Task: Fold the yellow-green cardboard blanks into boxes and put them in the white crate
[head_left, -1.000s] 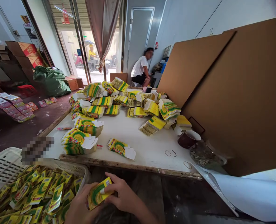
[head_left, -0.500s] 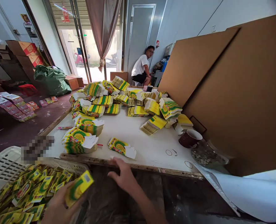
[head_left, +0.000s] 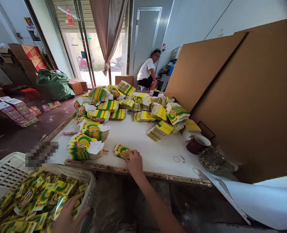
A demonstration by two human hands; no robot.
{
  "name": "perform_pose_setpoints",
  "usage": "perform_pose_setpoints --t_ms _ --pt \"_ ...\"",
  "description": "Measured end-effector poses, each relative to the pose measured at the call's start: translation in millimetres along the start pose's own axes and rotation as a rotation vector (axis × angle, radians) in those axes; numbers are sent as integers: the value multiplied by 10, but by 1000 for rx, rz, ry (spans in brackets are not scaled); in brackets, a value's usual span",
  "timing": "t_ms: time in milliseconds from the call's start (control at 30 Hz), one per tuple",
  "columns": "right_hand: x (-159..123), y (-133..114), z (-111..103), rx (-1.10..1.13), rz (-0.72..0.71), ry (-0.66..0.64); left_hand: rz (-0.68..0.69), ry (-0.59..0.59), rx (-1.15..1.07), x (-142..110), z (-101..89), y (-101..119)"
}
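Observation:
My left hand [head_left: 69, 213] is above the white plastic basket [head_left: 92, 183], fingers apart and holding nothing. Small filled yellow-and-green boxes [head_left: 40, 197] heap up inside it, and a shiny one [head_left: 62, 201] lies right by my fingertips. At the table's near edge, my right hand [head_left: 135, 161] has its fingers closed over the right end of a small stack of flat yellow cartons [head_left: 121, 151]. That end of the stack is hidden under my hand. A taller stack of the same cartons [head_left: 81, 147], white flaps showing, stands to the left.
More carton stacks [head_left: 104, 106] cover the far half of the white table [head_left: 131, 132]. On the right are a dark mug [head_left: 197, 144], a clear container [head_left: 216, 161] and large cardboard sheets [head_left: 231, 81]. A person [head_left: 147, 71] sits beyond the table.
My left hand has let go of a yellow box over the basket and spread its fingers. The right hand has moved forward from the table edge onto the small carton stack.

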State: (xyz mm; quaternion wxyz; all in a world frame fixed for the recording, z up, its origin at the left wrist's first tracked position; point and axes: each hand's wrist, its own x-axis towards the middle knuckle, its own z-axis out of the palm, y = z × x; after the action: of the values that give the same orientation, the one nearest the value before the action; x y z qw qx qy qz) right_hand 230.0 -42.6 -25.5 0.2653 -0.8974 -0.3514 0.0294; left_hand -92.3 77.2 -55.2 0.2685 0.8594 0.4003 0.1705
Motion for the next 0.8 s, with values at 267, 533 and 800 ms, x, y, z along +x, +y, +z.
perform_pose_setpoints --t_ms 267,533,800 --pt "28 -8 68 -20 70 10 117 -11 -85 44 26 201" --pt "12 -1 104 171 128 92 151 -104 -164 -4 125 329" --pt "4 75 42 590 142 269 151 -165 -234 -18 160 425"
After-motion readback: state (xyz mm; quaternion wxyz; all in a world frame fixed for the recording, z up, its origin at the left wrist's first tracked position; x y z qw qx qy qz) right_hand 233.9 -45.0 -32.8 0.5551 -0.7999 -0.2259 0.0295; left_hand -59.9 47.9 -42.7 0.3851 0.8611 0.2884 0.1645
